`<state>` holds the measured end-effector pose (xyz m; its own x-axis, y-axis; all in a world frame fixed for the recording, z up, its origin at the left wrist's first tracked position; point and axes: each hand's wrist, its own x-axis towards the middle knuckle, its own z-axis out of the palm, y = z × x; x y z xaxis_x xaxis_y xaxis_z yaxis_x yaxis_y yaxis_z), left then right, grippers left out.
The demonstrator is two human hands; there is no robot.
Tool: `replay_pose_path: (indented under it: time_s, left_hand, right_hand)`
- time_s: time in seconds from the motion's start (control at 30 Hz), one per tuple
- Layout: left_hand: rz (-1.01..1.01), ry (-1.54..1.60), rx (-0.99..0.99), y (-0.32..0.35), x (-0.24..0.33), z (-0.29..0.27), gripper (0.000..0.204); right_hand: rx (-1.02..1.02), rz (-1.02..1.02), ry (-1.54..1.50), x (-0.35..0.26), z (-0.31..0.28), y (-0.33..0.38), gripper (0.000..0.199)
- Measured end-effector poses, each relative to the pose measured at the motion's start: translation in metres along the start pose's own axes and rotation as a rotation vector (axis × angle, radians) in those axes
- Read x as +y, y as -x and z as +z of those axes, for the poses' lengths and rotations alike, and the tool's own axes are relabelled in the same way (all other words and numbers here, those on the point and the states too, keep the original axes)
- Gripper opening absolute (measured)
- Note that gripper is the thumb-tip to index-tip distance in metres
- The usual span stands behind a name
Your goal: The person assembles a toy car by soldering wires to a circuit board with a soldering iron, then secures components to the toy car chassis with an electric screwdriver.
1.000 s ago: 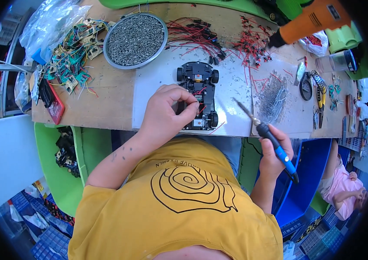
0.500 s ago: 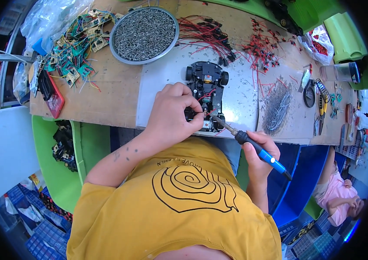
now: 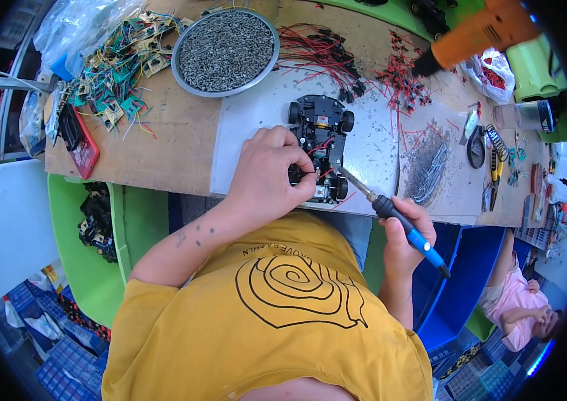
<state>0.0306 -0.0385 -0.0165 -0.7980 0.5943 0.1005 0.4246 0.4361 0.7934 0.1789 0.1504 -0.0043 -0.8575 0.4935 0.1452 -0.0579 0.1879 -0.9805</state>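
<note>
A black toy car chassis (image 3: 322, 120) with wheels, a small motor and red wires lies on a white sheet in front of me. My left hand (image 3: 271, 167) rests over its near left side, thumb and forefinger pinched on a thin red wire (image 3: 325, 172); the fingers cover part of the chassis. My right hand (image 3: 409, 234) grips a blue and black soldering iron (image 3: 400, 224). The iron's metal tip points up and left, near the chassis's right edge by the rear wheel; I cannot tell whether it touches.
A round metal tray (image 3: 180, 70) full of screws stands at the back, beside circuit boards (image 3: 113, 87) with wires. Red-black wire leads (image 3: 327, 57) lie behind the chassis. Solder wire (image 3: 434, 170), pliers (image 3: 495, 164) and an orange power tool (image 3: 484, 35) are on the right.
My right hand has drawn the soldering iron slightly right and up, its tip leaving the spot beside my left fingertips. The orange power tool has come into view at upper right. My left hand stays.
</note>
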Motion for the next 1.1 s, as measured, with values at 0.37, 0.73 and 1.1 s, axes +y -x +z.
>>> replay_pose_path:
  time_s: [0.37,0.73,1.1]
  left_hand:
    - [-0.023,0.030,-0.014,0.000,-0.002,-0.003,0.010]
    - [0.145,0.057,-0.144,-0.003,-0.015,-0.003,0.020]
    - [-0.450,-1.031,0.682,0.022,-0.101,-0.154,0.026]
  right_hand:
    - [-0.160,-0.087,0.039,-0.006,0.059,-0.036,0.036]
    - [-0.202,-0.102,0.099,-0.004,0.061,-0.041,0.031]
    - [-0.072,-0.161,0.151,-0.005,0.044,-0.043,0.024]
